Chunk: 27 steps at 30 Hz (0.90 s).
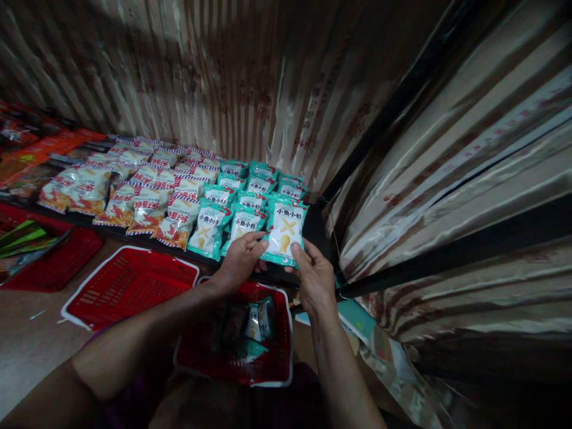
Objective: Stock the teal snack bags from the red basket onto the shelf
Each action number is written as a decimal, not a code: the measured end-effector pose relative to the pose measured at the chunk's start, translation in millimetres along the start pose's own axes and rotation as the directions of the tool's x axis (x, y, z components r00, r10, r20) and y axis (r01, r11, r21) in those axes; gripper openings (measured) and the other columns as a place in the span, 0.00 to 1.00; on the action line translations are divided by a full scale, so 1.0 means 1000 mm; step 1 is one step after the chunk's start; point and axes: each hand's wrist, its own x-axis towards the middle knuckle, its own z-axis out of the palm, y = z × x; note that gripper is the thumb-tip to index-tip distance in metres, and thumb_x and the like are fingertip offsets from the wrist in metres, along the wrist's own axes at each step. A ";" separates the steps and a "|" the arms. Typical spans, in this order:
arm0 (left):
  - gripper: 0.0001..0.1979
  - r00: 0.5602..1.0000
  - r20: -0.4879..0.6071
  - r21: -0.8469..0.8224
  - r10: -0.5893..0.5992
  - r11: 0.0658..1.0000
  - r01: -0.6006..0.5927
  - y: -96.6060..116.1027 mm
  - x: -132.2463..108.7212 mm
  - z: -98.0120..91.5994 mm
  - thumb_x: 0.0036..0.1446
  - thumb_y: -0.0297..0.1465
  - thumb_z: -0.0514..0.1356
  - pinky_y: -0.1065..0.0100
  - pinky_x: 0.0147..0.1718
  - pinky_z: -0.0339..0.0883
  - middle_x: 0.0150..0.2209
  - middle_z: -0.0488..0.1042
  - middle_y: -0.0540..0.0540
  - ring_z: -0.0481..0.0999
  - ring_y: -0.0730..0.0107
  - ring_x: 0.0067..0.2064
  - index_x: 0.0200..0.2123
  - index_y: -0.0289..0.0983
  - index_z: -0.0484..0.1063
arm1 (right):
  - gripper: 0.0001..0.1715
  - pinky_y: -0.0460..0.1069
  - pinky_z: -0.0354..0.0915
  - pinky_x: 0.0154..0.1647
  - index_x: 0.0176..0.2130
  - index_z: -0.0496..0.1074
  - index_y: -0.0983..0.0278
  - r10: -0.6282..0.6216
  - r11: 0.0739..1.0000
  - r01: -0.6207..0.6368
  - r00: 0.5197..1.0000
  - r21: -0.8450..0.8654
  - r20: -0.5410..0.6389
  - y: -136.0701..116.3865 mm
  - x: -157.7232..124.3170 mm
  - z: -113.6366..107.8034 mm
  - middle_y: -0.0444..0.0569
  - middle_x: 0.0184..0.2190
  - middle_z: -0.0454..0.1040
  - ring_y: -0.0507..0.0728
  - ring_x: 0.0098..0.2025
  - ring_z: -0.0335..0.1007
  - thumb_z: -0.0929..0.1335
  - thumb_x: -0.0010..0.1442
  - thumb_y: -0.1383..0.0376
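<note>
Our left hand (pixel 241 261) pinches the low left corner of one snack bag (pixel 287 231). Our right hand (pixel 316 275) pinches its low right corner, thumb on the front. So the bag is between our fingers, by the black shelf's (pixel 318 223) front edge, near the right end. We count two green bags (pixel 206 229) left of it along that edge, and three red baskets (pixel 138 277) lower down. Our bag is green and white, with yellow snack pictures and black writing.

snack packets (pixel 184 199) lie in rows on a shelf (pixel 319 227) — baskets (pixel 134 286) before it, sheeting (pixel 268 77) behind.
</note>
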 end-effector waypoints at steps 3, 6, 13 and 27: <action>0.25 1.000 -0.012 -0.021 0.015 1.000 -0.015 0.000 0.001 -0.001 0.50 0.40 0.57 0.75 0.19 0.57 0.16 0.67 0.54 0.64 0.77 0.18 0.48 0.29 0.65 | 0.35 0.44 0.69 0.23 0.47 0.71 0.64 0.013 1.000 -0.014 0.997 0.009 0.079 -0.002 0.000 -0.001 0.49 0.39 0.77 0.53 0.33 0.72 0.75 0.40 0.56; 0.27 1.000 -0.016 -0.053 0.024 0.998 -0.025 -0.001 0.002 -0.001 0.49 0.41 0.58 0.74 0.20 0.58 0.16 0.67 0.54 0.65 0.76 0.18 0.49 0.28 0.64 | 0.36 0.45 0.70 0.27 0.49 0.70 0.62 -0.022 1.000 0.022 0.990 0.006 0.137 -0.002 0.000 -0.003 0.49 0.43 0.76 0.55 0.37 0.72 0.75 0.40 0.58; 0.25 0.997 -0.031 -0.057 0.071 0.996 -0.073 0.003 0.002 0.000 0.48 0.41 0.59 0.74 0.22 0.61 0.19 0.68 0.54 0.69 0.75 0.20 0.47 0.31 0.66 | 0.38 0.46 0.69 0.27 0.54 0.66 0.63 -0.126 0.991 0.131 0.987 -0.037 0.100 0.002 -0.002 -0.003 0.50 0.44 0.75 0.56 0.38 0.72 0.73 0.44 0.58; 0.21 0.982 -0.083 0.089 0.167 0.983 -0.160 -0.002 0.000 0.002 0.54 0.37 0.55 0.70 0.31 0.66 0.30 0.71 0.49 0.71 0.73 0.30 0.49 0.33 0.67 | 0.36 0.46 0.68 0.26 0.50 0.70 0.65 -0.083 0.996 0.083 0.996 -0.015 0.023 -0.004 -0.004 -0.003 0.52 0.40 0.78 0.56 0.36 0.73 0.73 0.43 0.53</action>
